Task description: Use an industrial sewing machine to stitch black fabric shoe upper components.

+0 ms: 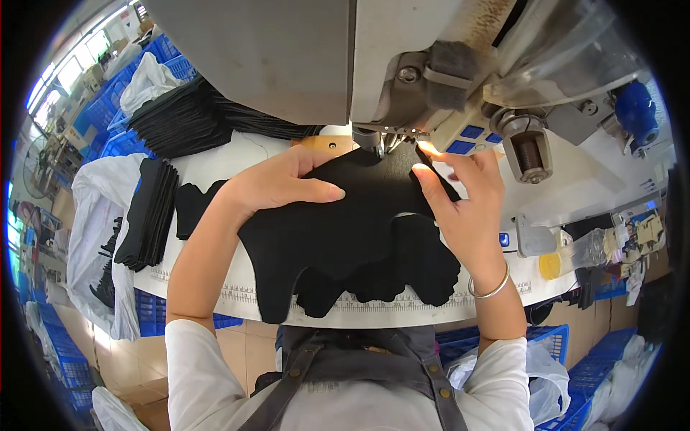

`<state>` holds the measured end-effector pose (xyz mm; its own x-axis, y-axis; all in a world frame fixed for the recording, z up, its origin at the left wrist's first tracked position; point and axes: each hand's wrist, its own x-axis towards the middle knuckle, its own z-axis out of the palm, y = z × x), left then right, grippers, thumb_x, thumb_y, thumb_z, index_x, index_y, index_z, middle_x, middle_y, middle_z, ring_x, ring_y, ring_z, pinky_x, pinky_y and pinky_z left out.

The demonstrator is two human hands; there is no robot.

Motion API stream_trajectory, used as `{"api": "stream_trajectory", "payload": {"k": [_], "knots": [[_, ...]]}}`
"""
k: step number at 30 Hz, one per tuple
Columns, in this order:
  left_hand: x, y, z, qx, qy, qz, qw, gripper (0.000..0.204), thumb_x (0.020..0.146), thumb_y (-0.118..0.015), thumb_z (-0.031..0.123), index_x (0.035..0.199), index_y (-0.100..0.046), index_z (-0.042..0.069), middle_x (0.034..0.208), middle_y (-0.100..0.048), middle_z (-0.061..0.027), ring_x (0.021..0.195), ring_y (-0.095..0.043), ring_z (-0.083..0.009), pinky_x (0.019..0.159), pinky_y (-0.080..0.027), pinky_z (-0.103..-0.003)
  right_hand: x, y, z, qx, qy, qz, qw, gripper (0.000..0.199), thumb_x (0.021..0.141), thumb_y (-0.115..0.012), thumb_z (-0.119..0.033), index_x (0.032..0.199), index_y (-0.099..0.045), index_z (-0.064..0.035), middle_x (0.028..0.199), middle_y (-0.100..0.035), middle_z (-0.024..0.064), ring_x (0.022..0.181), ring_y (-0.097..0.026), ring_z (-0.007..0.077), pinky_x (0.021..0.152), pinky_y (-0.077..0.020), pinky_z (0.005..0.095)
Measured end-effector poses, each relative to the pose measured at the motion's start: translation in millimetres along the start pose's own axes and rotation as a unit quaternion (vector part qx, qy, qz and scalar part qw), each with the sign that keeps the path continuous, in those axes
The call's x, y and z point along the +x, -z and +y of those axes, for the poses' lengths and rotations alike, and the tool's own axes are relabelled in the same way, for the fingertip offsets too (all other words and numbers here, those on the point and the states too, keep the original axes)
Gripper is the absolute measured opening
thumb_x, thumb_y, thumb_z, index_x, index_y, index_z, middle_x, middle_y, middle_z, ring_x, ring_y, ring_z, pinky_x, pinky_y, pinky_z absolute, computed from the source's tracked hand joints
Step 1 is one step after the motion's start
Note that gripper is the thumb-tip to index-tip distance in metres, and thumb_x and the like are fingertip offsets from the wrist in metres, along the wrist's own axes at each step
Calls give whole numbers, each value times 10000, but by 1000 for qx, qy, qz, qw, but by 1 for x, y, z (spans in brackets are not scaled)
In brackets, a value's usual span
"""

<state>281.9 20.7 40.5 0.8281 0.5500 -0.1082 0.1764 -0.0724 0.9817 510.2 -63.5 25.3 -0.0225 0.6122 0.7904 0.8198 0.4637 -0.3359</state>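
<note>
Hands on: our left hand [284,183] lies spread on the black cloth [338,230], our right hand [463,190] touches its edge; whether it pinches, we can't tell. Presumably that's for flat, steady steering. The cloth sits just our side of the sewing machine [259,57], long axis slanting toward us and leftward, narrow end at the counter's [374,318] near edge. Farther, left of the machine: a black stack [180,118]!

2 grips [284,179] [467,190] (bare hands), 1 sewing machine [280,57], 1 bracelet [491,289], 1 handled black panel [359,208]
</note>
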Motion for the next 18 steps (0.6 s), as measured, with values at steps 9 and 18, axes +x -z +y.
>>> {"api": "stream_trajectory", "payload": {"k": [9, 18], "knots": [[1, -26, -2, -84, -6, 105, 991, 313, 811, -579, 131, 1080, -536, -23, 861, -595, -5, 740, -520, -42, 685, -439, -190, -18, 11, -6, -14, 47, 35, 998, 252, 657, -667, -45, 902, -609, -45, 1028, -505, 132, 908, -470, 301, 770, -384, 362], [8, -59, -9, -130, -33, 226, 965, 188, 854, -543, 176, 891, -546, -8, 794, -579, 13, 684, -502, -23, 591, -425, -176, -54, 22, -36, 205, -71, -98, 971, 438, 702, -628, -17, 1119, -496, -4, 821, -530, 123, 651, -525, 204, 604, -428, 280]]}}
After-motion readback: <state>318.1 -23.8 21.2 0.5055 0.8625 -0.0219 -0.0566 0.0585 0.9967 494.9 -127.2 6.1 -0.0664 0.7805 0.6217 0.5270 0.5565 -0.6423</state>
